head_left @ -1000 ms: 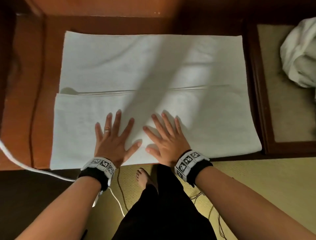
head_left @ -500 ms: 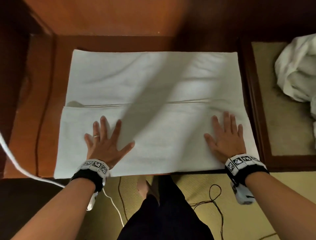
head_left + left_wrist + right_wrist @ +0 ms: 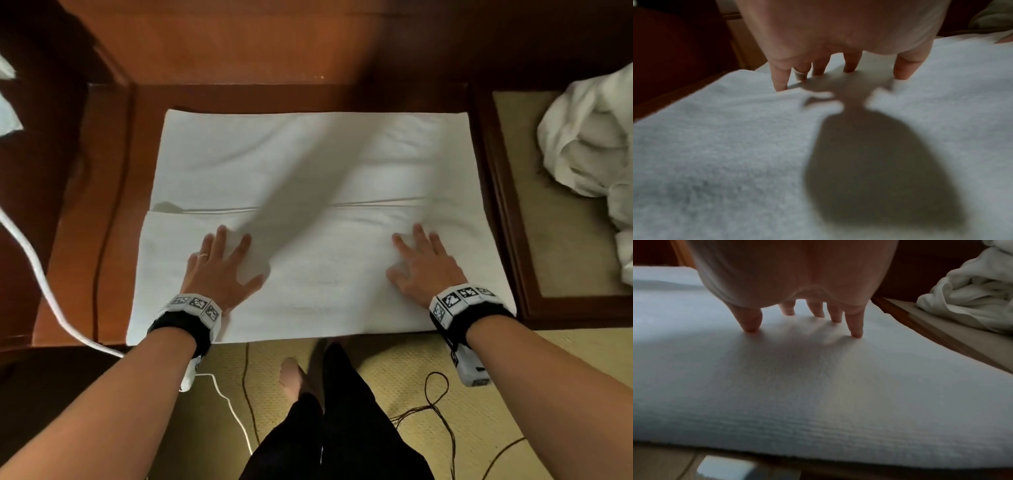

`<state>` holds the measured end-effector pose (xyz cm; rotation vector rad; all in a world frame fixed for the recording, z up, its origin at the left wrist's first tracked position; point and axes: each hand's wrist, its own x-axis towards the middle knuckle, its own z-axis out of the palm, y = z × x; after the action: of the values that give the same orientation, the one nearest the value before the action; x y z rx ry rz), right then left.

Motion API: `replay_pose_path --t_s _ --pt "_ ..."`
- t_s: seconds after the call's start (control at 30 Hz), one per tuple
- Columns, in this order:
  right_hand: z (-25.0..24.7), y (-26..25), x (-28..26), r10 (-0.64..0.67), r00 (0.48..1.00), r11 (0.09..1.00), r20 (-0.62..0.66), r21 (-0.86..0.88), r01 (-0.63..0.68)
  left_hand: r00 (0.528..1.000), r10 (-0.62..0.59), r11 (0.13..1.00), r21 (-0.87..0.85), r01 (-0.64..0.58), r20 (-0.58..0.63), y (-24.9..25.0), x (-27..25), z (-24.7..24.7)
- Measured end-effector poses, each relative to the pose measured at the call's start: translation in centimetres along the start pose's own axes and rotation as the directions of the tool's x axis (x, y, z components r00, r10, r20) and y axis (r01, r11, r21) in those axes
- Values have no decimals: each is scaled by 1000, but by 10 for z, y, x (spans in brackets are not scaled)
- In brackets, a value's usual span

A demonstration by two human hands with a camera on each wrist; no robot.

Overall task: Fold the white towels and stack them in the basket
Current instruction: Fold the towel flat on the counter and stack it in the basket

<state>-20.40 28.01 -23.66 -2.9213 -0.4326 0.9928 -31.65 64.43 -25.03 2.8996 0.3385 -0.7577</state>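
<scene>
The white towel (image 3: pixel 308 192) lies flat on the wooden bench (image 3: pixel 85 240), its near part folded over. The left hand (image 3: pixel 222 270) presses the fold's left part, grip spread flat. The right hand (image 3: pixel 421 267) presses its right part, grip likewise spread. Right of the towel lies a crumpled white pile (image 3: pixel 589 144).

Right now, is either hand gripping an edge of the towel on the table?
No: the left hand and right hand both lie flat with spread fingers on the towel.
</scene>
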Motion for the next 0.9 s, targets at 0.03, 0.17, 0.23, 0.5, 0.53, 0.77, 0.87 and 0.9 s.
replay_pose_path --t_s 0.03,0.17,0.23,0.5,0.53,0.77,0.87,0.9 --pt "4 0 -7 1 1000 1000 -3 -8 -1 1000 -6 1000 15 6 10 0 -6 1" --pt "10 3 -30 23 1000 999 1 -37 -23 998 -39 999 30 38 42 6 -22 -10" --pt "2 2 -30 33 999 999 -25 -36 -34 999 -45 999 27 44 20 8 -16 -23" --pt "-92 4 61 4 995 997 -97 76 4 991 -96 995 -46 92 -92 7 69 -102" --pt "-102 5 75 -3 995 997 -103 71 11 990 -91 995 -51 86 -110 7 83 -109" --pt "-136 25 162 -92 967 996 -236 -24 89 978 -152 985 -106 138 -140 14 165 -113" --pt "-137 33 183 -89 968 994 -234 -76 73 984 -104 995 -10 104 -146 16 186 -109" --pt "-136 35 188 -86 969 994 -232 -90 66 987 -91 995 24 95 -134 15 191 -107"
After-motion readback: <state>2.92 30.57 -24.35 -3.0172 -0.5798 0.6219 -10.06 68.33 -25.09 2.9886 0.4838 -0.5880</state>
